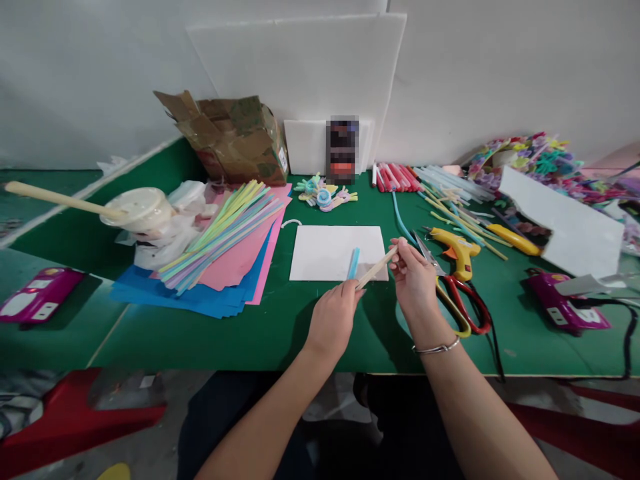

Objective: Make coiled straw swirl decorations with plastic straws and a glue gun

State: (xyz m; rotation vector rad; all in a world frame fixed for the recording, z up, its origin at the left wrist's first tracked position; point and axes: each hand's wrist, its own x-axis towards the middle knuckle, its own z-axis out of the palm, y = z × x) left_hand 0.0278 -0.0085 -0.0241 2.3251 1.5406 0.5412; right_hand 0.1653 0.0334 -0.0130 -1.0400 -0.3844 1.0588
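Between my hands stretches a short pale yellow stem [376, 268], perhaps a folded pipe cleaner. My left hand [331, 321] pinches its lower end, while the fingers of my right hand [411, 265] are closed on the upper end. Underneath lies a white foam board [323, 252] with a short blue piece [354, 263] on it, just beyond my left fingertips. Right of my right hand are scissors [467, 303] with red and yellow handles, partly hidden by my wrist. A yellow glue gun [454, 248] rests beside them.
Left: coloured stems [225, 233] on paper sheets [185, 293], a white tub [140, 207], a cardboard box [240, 137]. Behind: a phone [343, 150] and small craft pieces [324, 195]. Right: red sticks [395, 178], a cutter [515, 239], a purple power strip [565, 303] with cable.
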